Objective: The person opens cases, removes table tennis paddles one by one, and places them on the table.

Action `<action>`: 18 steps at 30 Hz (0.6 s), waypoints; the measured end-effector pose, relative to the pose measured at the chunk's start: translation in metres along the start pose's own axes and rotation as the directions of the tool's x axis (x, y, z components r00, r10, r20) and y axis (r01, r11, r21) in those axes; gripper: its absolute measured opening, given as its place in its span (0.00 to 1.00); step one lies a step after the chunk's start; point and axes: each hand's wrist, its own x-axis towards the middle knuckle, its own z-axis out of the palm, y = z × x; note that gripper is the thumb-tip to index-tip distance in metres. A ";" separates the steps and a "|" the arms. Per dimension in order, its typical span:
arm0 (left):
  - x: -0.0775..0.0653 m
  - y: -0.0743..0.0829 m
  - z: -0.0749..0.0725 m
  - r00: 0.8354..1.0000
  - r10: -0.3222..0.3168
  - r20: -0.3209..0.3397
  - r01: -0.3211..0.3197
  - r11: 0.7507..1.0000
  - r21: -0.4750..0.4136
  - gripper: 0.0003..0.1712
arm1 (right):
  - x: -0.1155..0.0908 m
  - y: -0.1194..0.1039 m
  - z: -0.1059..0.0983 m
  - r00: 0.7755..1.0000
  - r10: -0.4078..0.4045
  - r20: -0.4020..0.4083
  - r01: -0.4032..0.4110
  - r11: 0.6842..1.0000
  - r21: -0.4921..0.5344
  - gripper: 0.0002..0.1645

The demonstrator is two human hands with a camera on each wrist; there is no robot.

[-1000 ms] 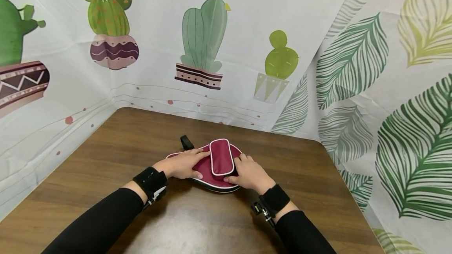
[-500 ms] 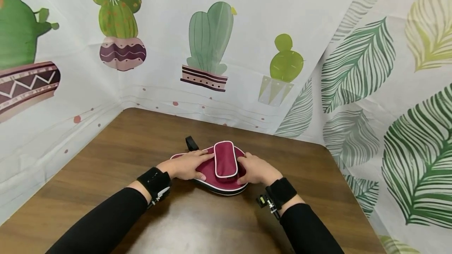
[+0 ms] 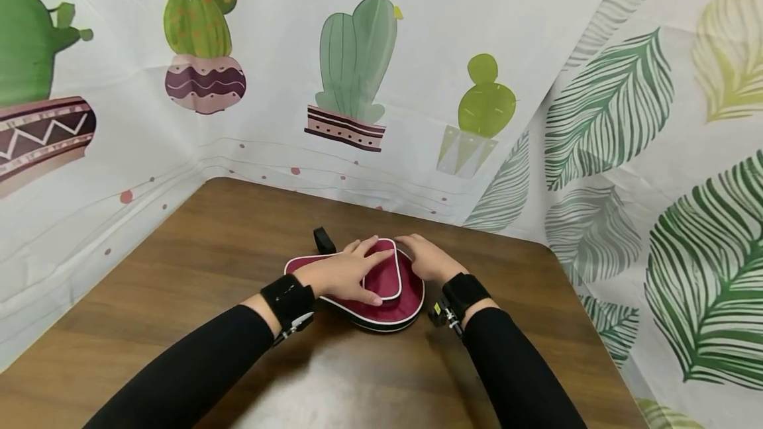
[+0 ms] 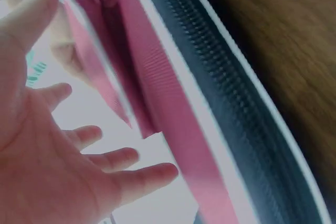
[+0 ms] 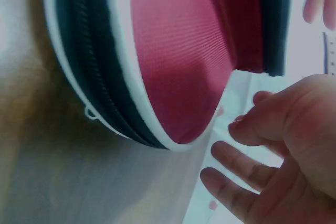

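A dark red paddle-shaped case, perhaps for a table tennis bat, lies flat on the table. It has white piping, a black zipped side, and a raised front pocket. From its far left side sticks a black strap loop. My left hand is spread over the pocket and the case's narrow part; whether it touches is unclear. In the left wrist view its fingers are extended. My right hand is beside the case's far right edge, fingers loosely bent and holding nothing in the right wrist view.
The brown wooden table extends around the case on all sides. A white cloth printed with cacti hangs behind it. Leaf-patterned cloth covers the right side. Black wrist straps carry the small cameras.
My left hand has slid right, from the narrow part onto the pocket. My right hand has left the pocket's right side and moved to the far right edge. The case stays about in place.
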 end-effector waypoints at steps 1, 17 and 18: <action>0.003 0.000 0.001 1.000 -0.004 0.008 0.004 1.000 0.005 0.53 | 0.004 0.000 0.001 1.000 -0.017 0.006 0.017 1.000 0.013 0.37; 0.003 -0.002 0.003 0.995 0.066 0.069 -0.062 0.996 -0.061 0.49 | 0.023 0.009 0.008 0.995 -0.050 0.084 0.046 0.998 0.051 0.33; 0.003 -0.002 0.002 0.995 0.070 0.070 -0.065 0.995 -0.071 0.49 | 0.023 0.009 0.008 0.995 -0.041 0.088 0.038 0.998 0.042 0.33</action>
